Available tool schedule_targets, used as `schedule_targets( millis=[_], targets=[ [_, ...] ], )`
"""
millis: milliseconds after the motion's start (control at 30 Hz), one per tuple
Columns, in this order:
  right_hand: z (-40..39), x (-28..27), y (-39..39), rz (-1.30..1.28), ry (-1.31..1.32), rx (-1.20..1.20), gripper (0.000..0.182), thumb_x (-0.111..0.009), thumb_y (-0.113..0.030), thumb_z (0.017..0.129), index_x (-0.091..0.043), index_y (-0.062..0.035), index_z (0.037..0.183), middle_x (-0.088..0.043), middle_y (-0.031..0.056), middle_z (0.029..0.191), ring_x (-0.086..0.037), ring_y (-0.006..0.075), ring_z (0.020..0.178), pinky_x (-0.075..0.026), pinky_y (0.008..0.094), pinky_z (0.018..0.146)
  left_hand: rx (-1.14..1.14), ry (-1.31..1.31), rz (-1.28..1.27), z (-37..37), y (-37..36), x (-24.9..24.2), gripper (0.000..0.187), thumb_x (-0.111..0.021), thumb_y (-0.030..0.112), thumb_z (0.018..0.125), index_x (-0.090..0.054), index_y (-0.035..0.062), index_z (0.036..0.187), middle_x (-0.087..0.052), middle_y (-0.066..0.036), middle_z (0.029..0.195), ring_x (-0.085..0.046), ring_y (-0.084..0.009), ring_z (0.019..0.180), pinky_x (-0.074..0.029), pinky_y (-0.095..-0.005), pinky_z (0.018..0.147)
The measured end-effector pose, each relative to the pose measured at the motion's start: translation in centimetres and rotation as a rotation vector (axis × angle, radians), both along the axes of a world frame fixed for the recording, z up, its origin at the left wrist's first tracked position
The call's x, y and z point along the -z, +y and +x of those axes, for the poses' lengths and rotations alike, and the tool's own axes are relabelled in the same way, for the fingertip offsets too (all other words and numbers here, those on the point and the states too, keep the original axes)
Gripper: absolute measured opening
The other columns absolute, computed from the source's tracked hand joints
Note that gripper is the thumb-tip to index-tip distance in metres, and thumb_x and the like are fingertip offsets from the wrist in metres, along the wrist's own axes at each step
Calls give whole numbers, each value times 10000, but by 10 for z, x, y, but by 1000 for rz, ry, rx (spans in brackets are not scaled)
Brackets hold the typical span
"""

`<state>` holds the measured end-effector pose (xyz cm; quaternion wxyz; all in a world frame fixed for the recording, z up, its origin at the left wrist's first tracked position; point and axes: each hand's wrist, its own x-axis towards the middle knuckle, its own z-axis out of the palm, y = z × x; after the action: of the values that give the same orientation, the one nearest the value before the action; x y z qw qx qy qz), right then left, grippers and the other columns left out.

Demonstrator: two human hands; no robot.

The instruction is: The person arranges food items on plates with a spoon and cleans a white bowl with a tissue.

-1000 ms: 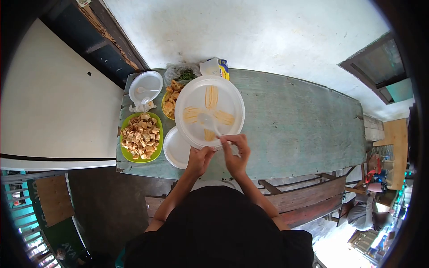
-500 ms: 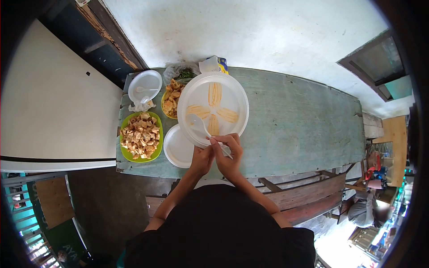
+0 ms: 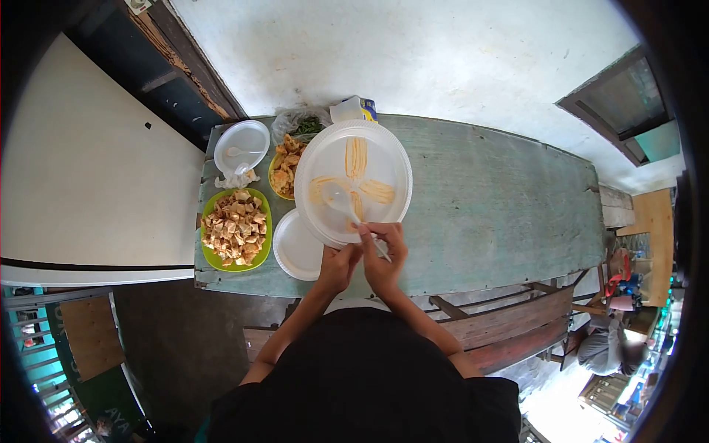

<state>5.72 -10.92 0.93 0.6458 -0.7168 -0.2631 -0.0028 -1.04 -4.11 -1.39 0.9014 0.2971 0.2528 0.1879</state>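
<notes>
My left hand (image 3: 339,269) is closed on the near rim of a large round white plate (image 3: 322,156), which is lifted toward me over the table. Orange-brown sauce streaks (image 3: 356,156) form a cross of petal shapes on the plate. Between the thumb and fingers of my right hand (image 3: 387,255) is a white plastic spoon (image 3: 339,198). Its bowl lies over the left and lower streaks, and its handle end sticks out past my fingers. A second white plate (image 3: 294,249) rests on the table, partly hidden below the first.
On the left stands a green tray (image 3: 262,260) of cut brown food pieces. Behind it are a white bowl (image 3: 258,131) with a spoon, fried pieces (image 3: 285,174) in a yellow dish, and a plastic bag of greens (image 3: 309,125). A wooden bench (image 3: 509,317) runs along the table (image 3: 502,207).
My right hand has moved the spoon slightly right across the plate, its bowl going from the left streak toward the middle. My left hand keeps its hold on the rim.
</notes>
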Motion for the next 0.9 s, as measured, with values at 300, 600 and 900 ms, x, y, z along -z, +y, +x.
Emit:
schedule_targets(
  millis=[300, 600, 900],
  targets=[
    [-3, -3, 10, 32, -32, 22, 24, -637, -41, 827, -629, -26, 843, -646, 31, 827, -485, 95, 757, -386, 217, 684, 6, 31, 5, -2, -1, 10, 420, -505, -62, 807, -430, 9, 1214, -554, -100, 1136, -554, -186, 1052, -473, -301, 892],
    [5, 1, -5, -2, 19, 70, 28, -652, -29, 804, -639, -39, 826, -637, 17, 785, -485, 100, 760, -375, 231, 683, -13, 115, 552, -9, 7, 21, 479, -547, -57, 785, -406, 35, 1234, -565, -109, 1087, -576, -216, 1006, -484, -322, 821],
    [14, 5, -16, -159, -73, 121, 43, -666, -45, 789, -661, -71, 822, -651, 16, 785, -499, 125, 751, -385, 257, 678, -69, -21, 23, -4, 11, 7, 559, -488, -64, 776, -305, 34, 1295, -491, -133, 1203, -514, -257, 1117, -443, -398, 950]
  ],
)
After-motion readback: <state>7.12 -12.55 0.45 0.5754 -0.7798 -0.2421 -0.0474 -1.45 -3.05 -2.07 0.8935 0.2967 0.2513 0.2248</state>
